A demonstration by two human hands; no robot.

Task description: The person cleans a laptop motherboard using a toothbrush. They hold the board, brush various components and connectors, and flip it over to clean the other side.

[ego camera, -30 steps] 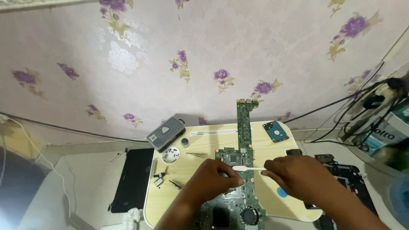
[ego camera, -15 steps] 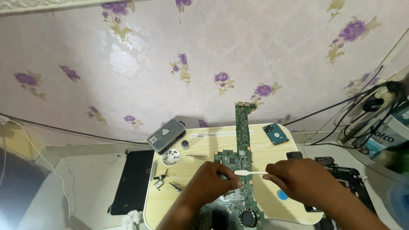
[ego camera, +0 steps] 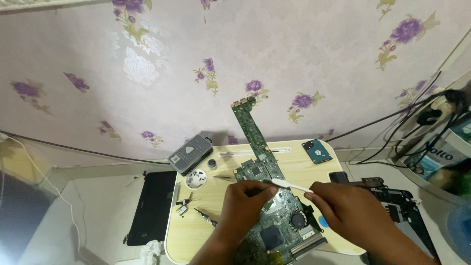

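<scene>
A green laptop mainboard (ego camera: 255, 140) lies on a small pale wooden table (ego camera: 211, 206), its long narrow arm reaching up toward the wall. My left hand (ego camera: 243, 206) rests on the board's middle, fingers curled down against it. My right hand (ego camera: 343, 208) pinches the end of a thin white stick-like tool (ego camera: 289, 184), whose other end sits over the board beside my left fingertips. A round black fan (ego camera: 298, 219) sits on the board between my wrists.
On the table are a grey tool case (ego camera: 190, 154), a small white dish of screws (ego camera: 196, 178), a screwdriver (ego camera: 206, 217) and a hard drive (ego camera: 317, 150). A black laptop panel (ego camera: 152, 206) lies left, a laptop shell (ego camera: 402, 211) right. Cables (ego camera: 422, 122) hang at right.
The white tool's far end has shifted slightly left over the board toward my left fingers. Both hands stay in nearly the same place.
</scene>
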